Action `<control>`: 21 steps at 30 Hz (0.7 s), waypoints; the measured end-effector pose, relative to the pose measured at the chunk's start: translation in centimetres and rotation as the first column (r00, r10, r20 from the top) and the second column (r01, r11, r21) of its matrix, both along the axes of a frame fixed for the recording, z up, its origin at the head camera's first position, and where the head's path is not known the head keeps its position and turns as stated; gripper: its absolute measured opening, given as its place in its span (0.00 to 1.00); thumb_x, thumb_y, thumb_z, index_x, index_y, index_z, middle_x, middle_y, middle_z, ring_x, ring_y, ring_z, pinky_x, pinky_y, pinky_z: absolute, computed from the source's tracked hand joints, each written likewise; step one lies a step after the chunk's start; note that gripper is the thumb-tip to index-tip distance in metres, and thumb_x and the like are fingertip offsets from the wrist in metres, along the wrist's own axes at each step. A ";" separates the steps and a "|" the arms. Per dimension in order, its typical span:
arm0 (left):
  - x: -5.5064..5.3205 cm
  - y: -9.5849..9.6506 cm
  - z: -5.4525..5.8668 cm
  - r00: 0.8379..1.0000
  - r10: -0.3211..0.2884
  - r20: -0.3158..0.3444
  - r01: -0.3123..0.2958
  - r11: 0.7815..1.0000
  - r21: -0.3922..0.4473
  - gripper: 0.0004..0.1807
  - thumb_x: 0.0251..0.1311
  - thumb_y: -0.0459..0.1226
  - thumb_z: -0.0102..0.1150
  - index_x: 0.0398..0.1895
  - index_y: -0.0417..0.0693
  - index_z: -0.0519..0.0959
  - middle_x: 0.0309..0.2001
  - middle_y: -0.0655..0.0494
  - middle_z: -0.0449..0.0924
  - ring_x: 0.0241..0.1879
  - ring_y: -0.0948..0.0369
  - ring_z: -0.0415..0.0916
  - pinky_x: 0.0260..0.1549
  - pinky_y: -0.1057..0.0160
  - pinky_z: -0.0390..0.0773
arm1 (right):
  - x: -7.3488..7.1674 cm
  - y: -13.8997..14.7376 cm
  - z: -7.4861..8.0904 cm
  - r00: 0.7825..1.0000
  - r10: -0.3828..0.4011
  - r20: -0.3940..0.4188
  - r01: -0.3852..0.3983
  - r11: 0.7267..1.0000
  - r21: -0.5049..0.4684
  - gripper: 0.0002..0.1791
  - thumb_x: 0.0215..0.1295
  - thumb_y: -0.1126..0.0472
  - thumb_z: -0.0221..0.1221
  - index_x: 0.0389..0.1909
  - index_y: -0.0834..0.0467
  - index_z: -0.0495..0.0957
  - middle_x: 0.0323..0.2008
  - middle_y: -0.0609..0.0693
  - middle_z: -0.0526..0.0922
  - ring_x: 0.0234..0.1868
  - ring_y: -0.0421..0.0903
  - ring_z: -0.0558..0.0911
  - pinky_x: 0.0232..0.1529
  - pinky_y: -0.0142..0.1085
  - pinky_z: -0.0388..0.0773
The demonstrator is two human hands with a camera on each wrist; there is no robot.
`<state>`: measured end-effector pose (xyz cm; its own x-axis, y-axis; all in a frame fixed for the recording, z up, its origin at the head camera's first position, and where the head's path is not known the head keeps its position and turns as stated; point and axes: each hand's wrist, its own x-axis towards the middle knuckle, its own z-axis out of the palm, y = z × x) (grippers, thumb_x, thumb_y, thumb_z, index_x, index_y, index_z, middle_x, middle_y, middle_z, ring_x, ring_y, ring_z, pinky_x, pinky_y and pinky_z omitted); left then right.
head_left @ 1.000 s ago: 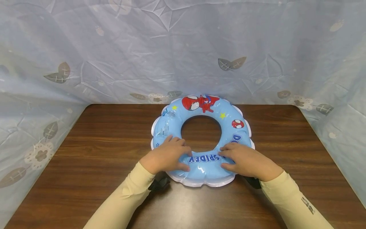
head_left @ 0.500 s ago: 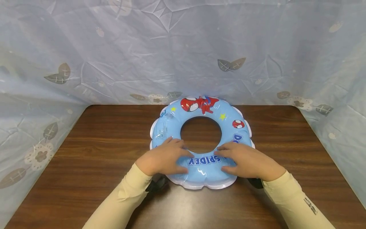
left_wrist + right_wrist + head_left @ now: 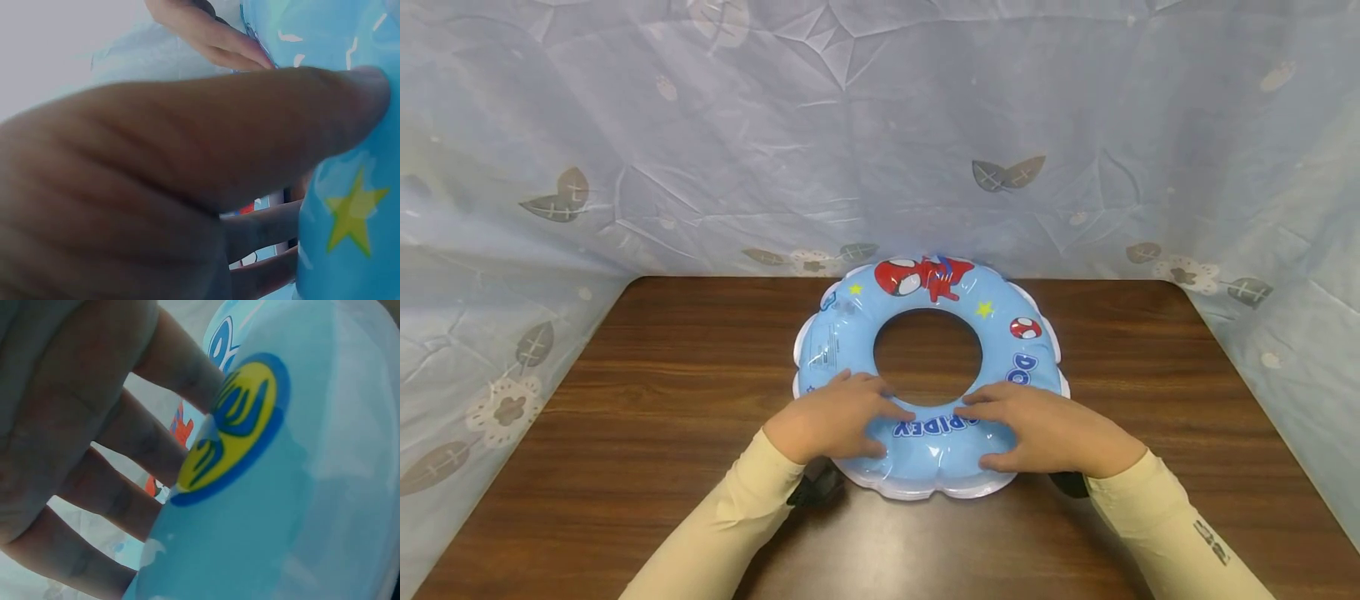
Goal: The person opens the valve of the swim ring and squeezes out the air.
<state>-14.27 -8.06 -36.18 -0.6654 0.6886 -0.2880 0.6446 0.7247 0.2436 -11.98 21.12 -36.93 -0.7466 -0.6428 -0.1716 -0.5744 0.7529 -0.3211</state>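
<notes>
A blue inflatable swim ring [image 3: 936,462] with a white scalloped edge, a red cartoon figure and the lettering "SPIDEY" lies in the head view. My left hand [image 3: 831,418] holds its near left part, thumb towards me and fingers bent over the tube towards the hole. In the left wrist view the thumb [image 3: 312,112] presses the blue plastic above a yellow star. My right hand [image 3: 1052,427] holds the near right part the same way. The right wrist view shows its spread fingers [image 3: 140,434] meeting the tube beside a yellow and blue emblem; their tips are hidden.
The ring lies on a brown wood-grain table [image 3: 700,358]. A pale floral curtain [image 3: 880,142] hangs behind the table and along both sides. Dark straps [image 3: 816,483] sit under the wrists, below cream sleeves [image 3: 722,521].
Both hands stay on the ring's near side, and their fingers have shifted slightly inward over the lettering. The ring sits a touch lower in the view, mostly with a small camera shift.
</notes>
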 end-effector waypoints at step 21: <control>-0.1 0.3 -0.7 0.999 -0.002 -0.041 0.004 0.999 0.033 0.30 0.57 0.56 0.75 0.64 0.66 0.83 0.66 0.49 0.78 0.68 0.47 0.70 0.70 0.34 0.60 | -0.2 -0.4 -0.2 0.997 -0.032 0.070 0.031 0.999 0.006 0.32 0.62 0.42 0.71 0.66 0.47 0.81 0.65 0.53 0.79 0.67 0.56 0.76 0.65 0.56 0.74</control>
